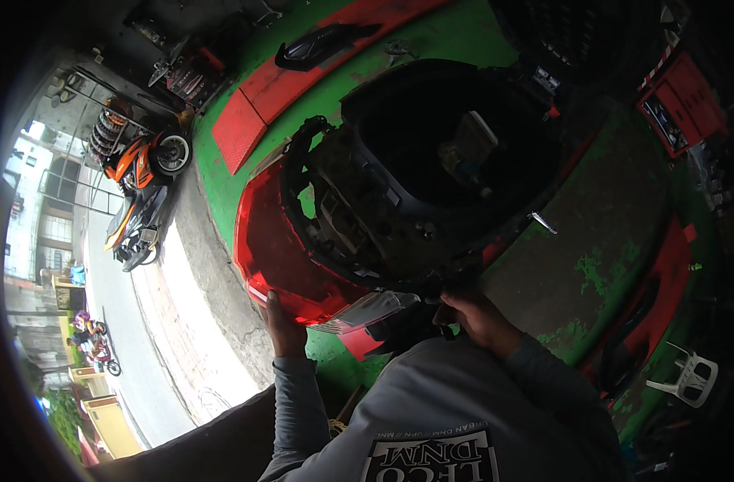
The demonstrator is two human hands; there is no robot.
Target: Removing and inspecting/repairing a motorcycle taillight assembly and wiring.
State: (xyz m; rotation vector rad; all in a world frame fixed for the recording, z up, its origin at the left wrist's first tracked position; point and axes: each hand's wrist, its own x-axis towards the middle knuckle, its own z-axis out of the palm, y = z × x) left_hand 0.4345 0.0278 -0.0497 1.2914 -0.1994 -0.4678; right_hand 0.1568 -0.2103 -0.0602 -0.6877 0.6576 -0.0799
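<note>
A large red tail light (282,241) with a clear lens section (375,309) sits at the rear end of a scooter body, whose dark plastic panels are stripped back. My left hand (285,321) grips the tail light's lower left edge, thumb on the red lens and the other fingers mostly hidden beneath it. Beside the clear section's right end, my right hand (481,320) is closed at the black rear frame; what its fingers pinch is too dark to make out. The open seat bucket (383,173) lies beyond, with a small box-like item (479,136) inside.
Red ramp plates (246,120) cross the green floor at the upper left, carrying a black panel (323,46). A red tool cabinet (684,104) and a white plastic stool (690,376) stand right. An orange motorcycle (138,165) is parked by the street at left.
</note>
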